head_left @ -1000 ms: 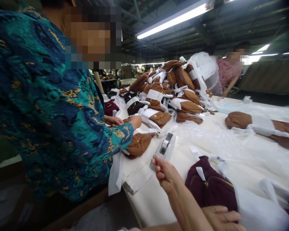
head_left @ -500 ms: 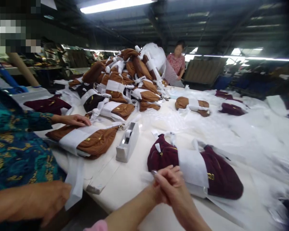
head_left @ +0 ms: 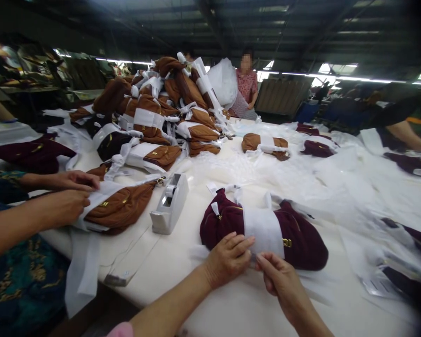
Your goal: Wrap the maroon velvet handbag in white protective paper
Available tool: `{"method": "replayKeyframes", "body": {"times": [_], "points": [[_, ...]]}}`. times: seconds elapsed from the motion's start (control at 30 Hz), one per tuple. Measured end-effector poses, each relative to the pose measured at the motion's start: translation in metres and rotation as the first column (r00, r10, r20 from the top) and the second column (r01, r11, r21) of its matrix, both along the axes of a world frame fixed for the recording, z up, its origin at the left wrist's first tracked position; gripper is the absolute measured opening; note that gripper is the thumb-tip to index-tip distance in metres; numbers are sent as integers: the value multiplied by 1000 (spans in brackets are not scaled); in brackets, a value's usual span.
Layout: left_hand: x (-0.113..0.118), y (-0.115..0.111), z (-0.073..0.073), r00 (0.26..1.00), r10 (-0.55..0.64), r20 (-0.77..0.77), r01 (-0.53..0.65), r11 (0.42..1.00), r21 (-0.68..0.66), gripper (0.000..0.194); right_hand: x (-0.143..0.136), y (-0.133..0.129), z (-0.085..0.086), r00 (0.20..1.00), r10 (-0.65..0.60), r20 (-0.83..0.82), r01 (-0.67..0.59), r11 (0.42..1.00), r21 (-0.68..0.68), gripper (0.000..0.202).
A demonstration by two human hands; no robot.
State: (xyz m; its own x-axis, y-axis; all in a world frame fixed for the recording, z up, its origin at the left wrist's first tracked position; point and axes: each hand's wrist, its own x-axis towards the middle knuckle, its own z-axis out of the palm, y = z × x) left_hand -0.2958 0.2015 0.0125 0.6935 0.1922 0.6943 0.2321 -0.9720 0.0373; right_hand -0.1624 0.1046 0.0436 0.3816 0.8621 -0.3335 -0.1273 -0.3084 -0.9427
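A maroon handbag with gold zips and a gold emblem lies on the table in front of me. Around its middle runs a white wrapping band. My left hand grips the band's near lower edge, its fingers bent over the front and its thumb hidden. Just right of it, my right hand is closed in a pinch at the same edge. Whether sheet or tape is between those fingertips, I cannot make out. A grey tape dispenser stands left of the bag.
At left, a co-worker's hands hold white wrap on a brown handbag. Behind is a heap of wrapped brown bags. Thin white sheets spread across the right side. A cutter strip lies at the near edge.
My hands, together and crossed before, are now apart, with the left fingers on the band and the right pinching beside them. The co-worker has brought both hands to the brown bag's wrap. The view has shifted right.
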Motion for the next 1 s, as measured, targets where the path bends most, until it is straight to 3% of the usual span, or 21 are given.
{"method": "replayKeyframes", "body": {"times": [0.17, 0.33, 0.43, 0.63, 0.73, 0.8, 0.87, 0.9, 0.93, 1.0], "points": [[3, 1, 0, 997, 12, -79, -14, 1000, -28, 13, -5, 0, 0, 983, -90, -159, 68, 988, -138, 31], [4, 3, 6, 993, -16, -121, 9, 998, -60, 12, -10, 0, 14, 894, -235, -383, 102, 936, -337, 23], [3, 3, 9, 989, -24, -146, 13, 997, -73, 10, -12, -3, 11, 903, -243, -354, 127, 939, -321, 19], [2, 3, 15, 985, -38, -167, 23, 995, -93, 11, -23, -9, -21, 942, -289, -171, 241, 936, -255, 20], [1, 3, 17, 985, -50, -167, 31, 993, -116, 12, -33, -12, -27, 945, -281, -169, 228, 933, -278, 21], [2, 2, 16, 985, -53, -164, 32, 991, -127, 17, -34, -20, -24, 964, -210, -161, 157, 945, -287, 21], [5, -1, 13, 989, -23, -145, 6, 993, -116, 21, -26, -31, -15, 996, -85, -4, 82, 969, -233, 20], [7, -3, 11, 992, 6, -127, -19, 995, -101, 20, -19, -37, -10, 986, -42, 160, 71, 982, -177, 21], [9, -5, 8, 994, 39, -102, -48, 995, -83, 17, -9, -43, -5, 932, -33, 362, 73, 992, -99, 20], [13, -9, 4, 994, 95, -53, -98, 994, -43, 10, 16, -51, 2, 696, -125, 707, 76, 992, 101, 17]]}}
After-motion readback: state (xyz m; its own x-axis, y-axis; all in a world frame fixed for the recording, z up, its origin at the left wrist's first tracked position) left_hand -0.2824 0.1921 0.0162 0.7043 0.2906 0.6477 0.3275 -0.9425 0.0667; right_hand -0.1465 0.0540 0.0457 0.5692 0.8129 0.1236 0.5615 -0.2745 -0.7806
